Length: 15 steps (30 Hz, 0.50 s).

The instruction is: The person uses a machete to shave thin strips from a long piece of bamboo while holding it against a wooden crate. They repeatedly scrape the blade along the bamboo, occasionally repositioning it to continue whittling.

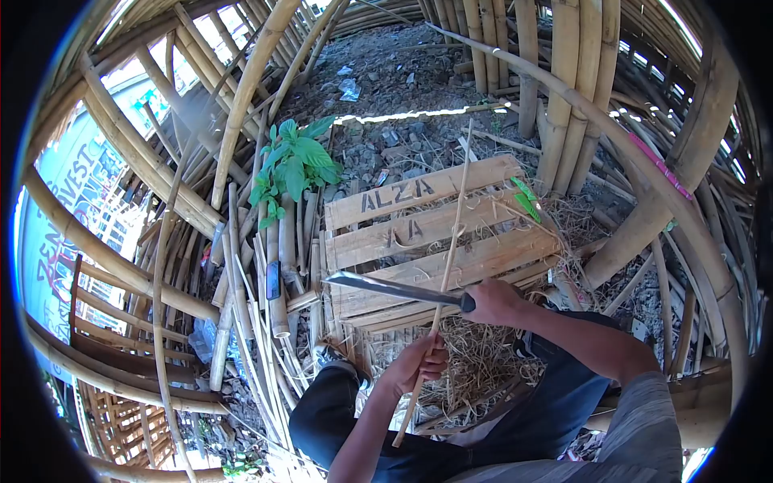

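My left hand [418, 364] is closed around a thin bamboo strip [456, 233], which runs upright and slightly tilted from near my knee up over the slatted crate. In my right hand [493, 303] is the dark handle of a machete [394, 289], its long blade pointing left. The blade crosses the strip a little above my left fist. Behind both hands lies the wooden slatted crate [435, 217], with "ALZA" printed on its top slat. Straw-like shavings [483, 358] are heaped below my hands, between my legs.
Bamboo poles [278, 310] lie bundled on the left, with a phone [273, 280] on them. A leafy green plant [296, 165] grows behind. Thick upright bamboo posts [568, 97] and a long slanting pole [644, 173] stand on the right. Something bright green [527, 200] lies on the crate.
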Tool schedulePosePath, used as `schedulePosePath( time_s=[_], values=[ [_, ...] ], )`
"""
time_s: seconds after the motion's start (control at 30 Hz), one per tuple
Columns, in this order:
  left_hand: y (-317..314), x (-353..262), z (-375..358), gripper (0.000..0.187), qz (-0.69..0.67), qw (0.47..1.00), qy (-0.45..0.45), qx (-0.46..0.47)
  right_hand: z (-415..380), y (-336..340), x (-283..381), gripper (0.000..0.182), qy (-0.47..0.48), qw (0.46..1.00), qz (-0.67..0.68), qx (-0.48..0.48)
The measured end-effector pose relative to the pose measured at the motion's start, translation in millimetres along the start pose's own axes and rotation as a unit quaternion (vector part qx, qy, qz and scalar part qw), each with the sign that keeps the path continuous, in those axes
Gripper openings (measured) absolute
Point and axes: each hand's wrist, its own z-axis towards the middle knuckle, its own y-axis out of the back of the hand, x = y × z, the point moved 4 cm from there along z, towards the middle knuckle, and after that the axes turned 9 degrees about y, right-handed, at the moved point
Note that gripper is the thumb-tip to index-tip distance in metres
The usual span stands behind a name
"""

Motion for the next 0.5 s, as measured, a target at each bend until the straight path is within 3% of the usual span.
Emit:
schedulePosePath(
  time_s=[0.07,0.2,0.27,0.5],
  values=[
    [9.3,8.5,5.4,0.034,-0.038,0.997,0.047,0.049,0.5,-7.7,-1.6,0.036,0.023,0.999,0.003,-0.029],
    [4.1,11.5,6.2,0.032,-0.032,0.999,0.038,-0.002,0.0,-10.9,-6.0,0.036,0.065,0.995,-0.001,-0.082],
    [-6.2,10.0,0.9,0.031,-0.013,0.997,0.020,-0.074,-0.7,-11.2,-8.4,0.035,0.059,0.996,-0.007,-0.068],
    [-4.0,12.0,-0.5,0.030,0.006,0.996,-0.003,-0.089,-1.1,-11.3,-18.3,0.028,0.050,0.999,-0.007,-0.020]
  ],
)
